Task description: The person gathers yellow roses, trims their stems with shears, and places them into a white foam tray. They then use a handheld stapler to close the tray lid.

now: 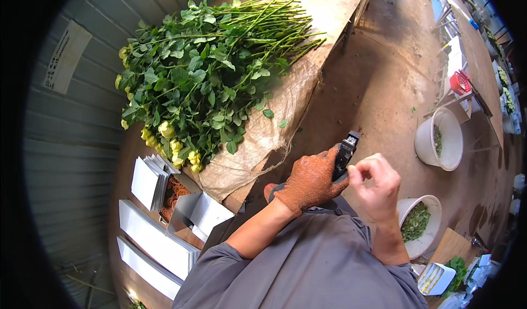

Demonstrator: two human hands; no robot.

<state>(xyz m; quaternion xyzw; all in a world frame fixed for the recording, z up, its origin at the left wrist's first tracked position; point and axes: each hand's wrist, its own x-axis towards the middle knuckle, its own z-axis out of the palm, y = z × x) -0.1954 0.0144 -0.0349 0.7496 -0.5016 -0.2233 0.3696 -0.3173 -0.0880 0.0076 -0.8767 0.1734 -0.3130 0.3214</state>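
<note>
My left hand (311, 181), in a rust-orange work glove, is closed around a small black device (345, 154). Its upper end looks shiny; what kind of device it is I cannot tell. Close on the right is my bare right hand (376, 183), its thumb and forefinger pinched together by the device's lower end. Whether anything thin lies in that pinch is not visible. Beyond the left hand, a large pile of yellow roses (206, 66) lies on the workbench, blooms to the left and cut stems to the right. Woven sacking (263, 132) covers the bench edge beneath them.
White card sheets (158, 243) and an open box of orange rubber bands (177, 195) lie at lower left. On the floor at right stand two white buckets (424, 247) (420, 140) holding leaves. A red basket (460, 82) sits by the far bench.
</note>
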